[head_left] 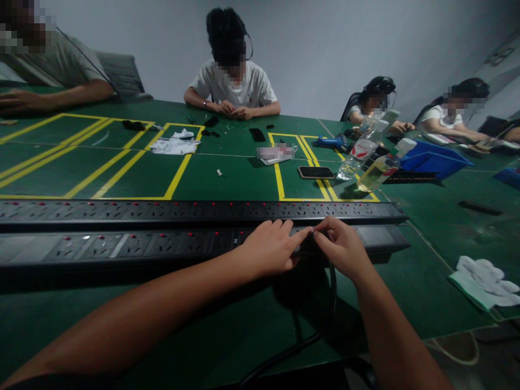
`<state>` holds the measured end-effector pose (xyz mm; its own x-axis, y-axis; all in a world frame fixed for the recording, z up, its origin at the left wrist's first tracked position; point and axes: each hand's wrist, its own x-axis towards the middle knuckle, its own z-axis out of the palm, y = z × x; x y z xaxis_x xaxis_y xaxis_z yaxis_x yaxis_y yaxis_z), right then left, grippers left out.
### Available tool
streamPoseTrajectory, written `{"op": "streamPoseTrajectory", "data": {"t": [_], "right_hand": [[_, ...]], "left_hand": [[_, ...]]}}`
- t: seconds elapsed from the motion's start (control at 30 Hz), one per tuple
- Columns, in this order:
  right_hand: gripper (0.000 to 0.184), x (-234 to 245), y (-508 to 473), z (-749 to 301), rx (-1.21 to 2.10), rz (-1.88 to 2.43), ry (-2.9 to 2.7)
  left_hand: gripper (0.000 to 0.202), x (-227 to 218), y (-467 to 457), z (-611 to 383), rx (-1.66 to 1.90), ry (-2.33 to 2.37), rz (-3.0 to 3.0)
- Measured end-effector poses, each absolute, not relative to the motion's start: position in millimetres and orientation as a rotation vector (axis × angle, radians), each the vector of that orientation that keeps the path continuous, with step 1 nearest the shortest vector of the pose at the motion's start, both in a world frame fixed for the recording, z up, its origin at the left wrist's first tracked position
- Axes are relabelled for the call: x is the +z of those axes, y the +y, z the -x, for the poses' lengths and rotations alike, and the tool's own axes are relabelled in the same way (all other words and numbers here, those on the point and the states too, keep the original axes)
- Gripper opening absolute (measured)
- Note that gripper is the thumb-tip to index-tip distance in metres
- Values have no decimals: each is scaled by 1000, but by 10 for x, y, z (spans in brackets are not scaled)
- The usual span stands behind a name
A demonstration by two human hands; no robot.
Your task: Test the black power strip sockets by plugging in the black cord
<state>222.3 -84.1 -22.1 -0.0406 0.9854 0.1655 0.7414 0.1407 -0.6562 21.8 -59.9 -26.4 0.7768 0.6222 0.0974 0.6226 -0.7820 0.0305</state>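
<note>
Two long black power strips lie side by side across the green table. My left hand [271, 246] rests flat on the near strip [122, 249], fingers stretched toward the right. My right hand [340, 245] pinches something small on top of the same strip, fingertips meeting those of the left hand; what it pinches is too small to make out. The far strip [182, 210] has a row of sockets with red switches. A black cable [320, 330] runs from under the near strip down toward me.
Yellow tape boxes mark the table [227, 173]. A phone [316, 172], two plastic bottles [368, 157], a blue bin [436, 158], white cloth [485, 273] and scraps [174, 143] lie about. Several other people sit along the far edge.
</note>
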Motion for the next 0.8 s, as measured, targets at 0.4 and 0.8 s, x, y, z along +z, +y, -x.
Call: {"op": "streamPoseTrajectory", "data": {"t": [0.4, 0.8], "right_hand": [[10, -227, -841, -2219, 564, 1629, -1824], [15, -199, -856, -2236, 654, 1638, -1878]], "left_hand": [[66, -273, -601, -217, -187, -1030, 2948], [63, -236, -598, -208, -152, -1073, 2972]]}}
